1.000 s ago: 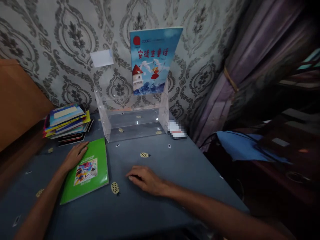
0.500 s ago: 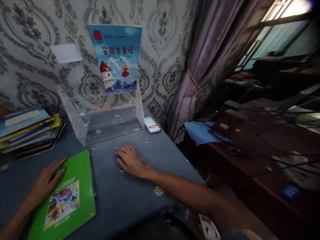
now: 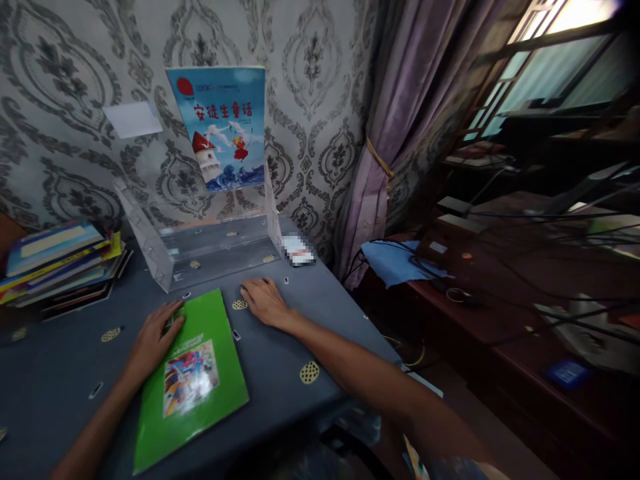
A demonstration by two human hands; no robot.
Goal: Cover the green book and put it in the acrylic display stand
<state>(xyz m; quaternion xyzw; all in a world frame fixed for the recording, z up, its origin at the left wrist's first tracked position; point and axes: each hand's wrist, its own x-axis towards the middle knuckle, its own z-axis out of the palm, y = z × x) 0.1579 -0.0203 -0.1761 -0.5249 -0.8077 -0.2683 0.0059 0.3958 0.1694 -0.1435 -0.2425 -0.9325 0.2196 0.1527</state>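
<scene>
A green picture book (image 3: 193, 380) lies flat on the dark blue tablecloth (image 3: 60, 373). My left hand (image 3: 153, 337) rests flat on the book's upper left corner, fingers spread. My right hand (image 3: 265, 301) lies palm down on the cloth just right of the book's top edge, holding nothing. Behind both hands stands a clear acrylic display stand (image 3: 210, 250), and a blue storybook (image 3: 220, 127) stands upright in its top tier against the wall.
A stack of books (image 3: 57, 260) sits at the back left of the table. A purple curtain (image 3: 400, 113) hangs to the right. Beyond the table's right edge is a dark wooden desk (image 3: 525, 293) with cables and a blue cloth (image 3: 395, 260).
The view has swung to the right and back a little. My right hand slid forward toward the stand. The green book with my left hand on it now lies closer to the stand.
</scene>
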